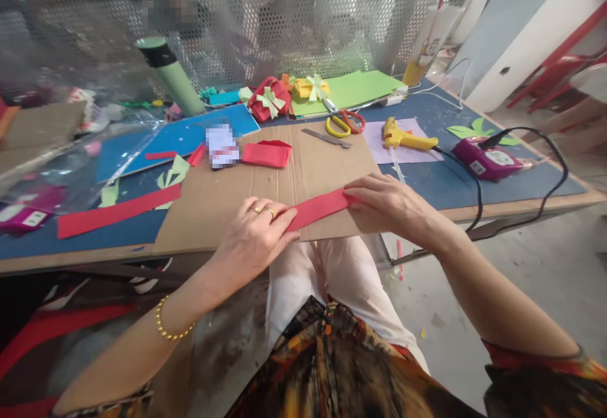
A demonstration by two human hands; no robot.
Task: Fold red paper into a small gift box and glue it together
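Observation:
A red paper strip (318, 208) lies across the near part of a cardboard sheet (279, 184). My left hand (258, 229), with rings on its fingers, grips the strip's left end, thumb along its edge. At the strip's right end, my right hand (391, 204) has its fingers closed over it. Both hands hide the ends of the strip. Beyond them on the cardboard sit a small folded red paper box (267, 153) and a flat metal blade (327, 138). Scissors (339, 126) with yellow and red handles rest at the cardboard's far edge.
A yellow glue gun (403, 136) lies on purple paper at right, its black cord running near a magenta power socket (490, 157). Another red strip (118, 210) is at left. Behind stand a green bottle (175, 79), a red paper gift box (270, 98) and green sheets (351, 92).

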